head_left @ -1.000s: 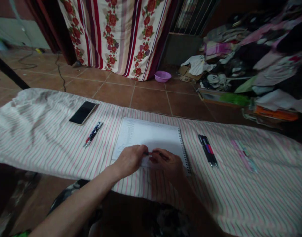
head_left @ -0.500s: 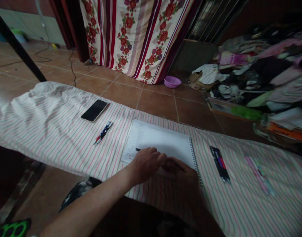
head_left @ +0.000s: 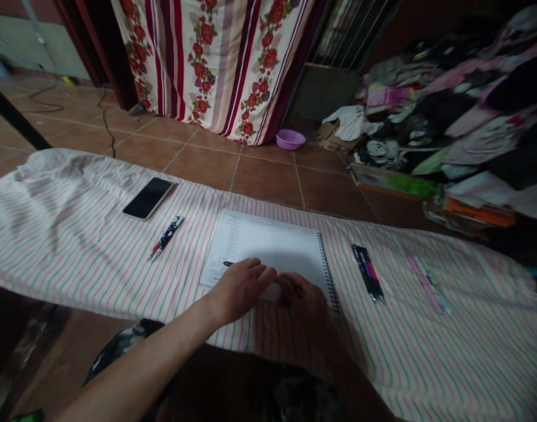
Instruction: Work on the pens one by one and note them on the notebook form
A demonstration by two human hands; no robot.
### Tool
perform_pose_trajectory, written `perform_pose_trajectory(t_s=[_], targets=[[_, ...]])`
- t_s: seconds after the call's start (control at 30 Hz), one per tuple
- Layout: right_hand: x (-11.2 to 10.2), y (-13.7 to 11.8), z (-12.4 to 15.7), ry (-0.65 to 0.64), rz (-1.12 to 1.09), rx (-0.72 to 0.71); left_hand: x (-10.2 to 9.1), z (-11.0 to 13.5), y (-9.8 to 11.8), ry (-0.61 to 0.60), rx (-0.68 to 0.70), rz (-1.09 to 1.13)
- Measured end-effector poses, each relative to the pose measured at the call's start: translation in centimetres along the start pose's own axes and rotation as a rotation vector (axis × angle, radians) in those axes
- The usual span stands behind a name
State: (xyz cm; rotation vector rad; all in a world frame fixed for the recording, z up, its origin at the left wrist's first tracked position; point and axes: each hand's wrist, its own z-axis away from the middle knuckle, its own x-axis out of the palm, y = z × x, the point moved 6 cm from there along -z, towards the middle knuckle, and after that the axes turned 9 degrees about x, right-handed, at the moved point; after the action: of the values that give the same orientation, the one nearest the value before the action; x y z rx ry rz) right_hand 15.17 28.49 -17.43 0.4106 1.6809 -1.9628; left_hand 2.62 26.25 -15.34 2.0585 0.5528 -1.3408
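A spiral notebook (head_left: 277, 234) lies on the striped cloth, its wire binding on the right and printed lines along the left of the page. My left hand (head_left: 242, 284) is over its lower part, fingers closed and pointing right. The dark end of a pen (head_left: 227, 264) sticks out past the knuckles; the rest is hidden under this hand. My right hand (head_left: 306, 299) is close beside the left fingertips, its fingers bent and pinched together in shadow. What the right fingers hold, if anything, cannot be made out.
Left of the notebook lie several pens (head_left: 165, 239) and a phone (head_left: 149, 198). Dark pens (head_left: 367, 274) and pastel pens (head_left: 429, 285) lie to the right on the cloth (head_left: 483, 346). Beyond are a purple basin (head_left: 290, 139), a floral curtain (head_left: 227, 70) and heaped clothes (head_left: 462, 111).
The whole view has shifted, so the table's things appear further left. My hands stay together over the notebook, with the right fingers slightly raised and nearer the left fingertips.
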Motion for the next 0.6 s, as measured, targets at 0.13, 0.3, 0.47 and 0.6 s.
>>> perform_pose_trajectory(t_s=[0.13,0.3,0.47,0.6], targets=[[1.0,0.5,-0.1,-0.075,0.017,-0.011,0.2,0.5,0.0,0.009,-0.006,0.054],[1.9,1.2,0.0,-0.117,-0.033,0.074,0.6,1.3,-0.1,0.078,0.007,0.050],[2.0,0.6,0.2,-0.145,-0.098,0.092,0.6,1.2,0.0,0.087,0.030,0.026],[1.9,0.6,0.1,-0.145,-0.100,0.151,0.4,0.9,0.5,0.028,0.063,0.005]])
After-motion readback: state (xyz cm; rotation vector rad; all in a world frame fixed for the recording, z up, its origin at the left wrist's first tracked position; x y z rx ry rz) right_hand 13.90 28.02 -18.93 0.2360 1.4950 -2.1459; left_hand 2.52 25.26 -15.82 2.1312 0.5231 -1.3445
